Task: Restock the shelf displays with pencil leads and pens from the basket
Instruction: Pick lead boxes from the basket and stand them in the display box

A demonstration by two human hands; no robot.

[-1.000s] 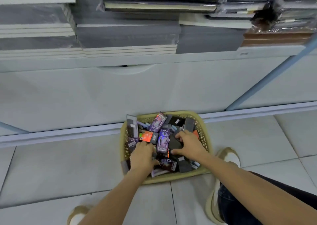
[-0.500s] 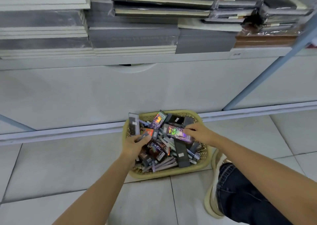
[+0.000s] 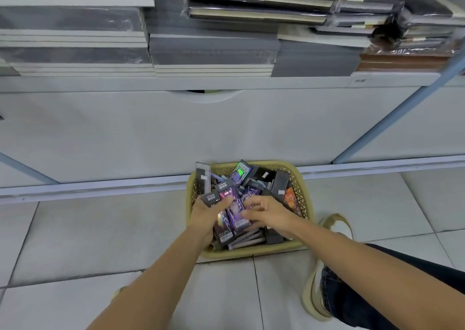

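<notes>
A yellow plastic basket (image 3: 305, 205) stands on the tiled floor against the shelf base, heaped with several dark and holographic lead and pen packs. My left hand (image 3: 206, 216) grips a small stack of purple holographic packs (image 3: 232, 210) over the basket's left side, thumb across their fronts. My right hand (image 3: 269, 212) is beside it, fingers curled and pinching the right edge of the same stack. A clear slim pack (image 3: 202, 178) leans upright at the basket's far left corner.
A white shelf unit (image 3: 226, 128) rises directly behind the basket, with stacked grey and black notebooks (image 3: 214, 53) on its ledge. A blue diagonal brace (image 3: 392, 118) crosses at right. My shoe (image 3: 337, 226) and jeans-clad leg (image 3: 377, 292) are right of the basket.
Both hands came together over the basket's middle. The left hand now holds a stack of purple packs, and the right hand moved left from the far packs to that stack.
</notes>
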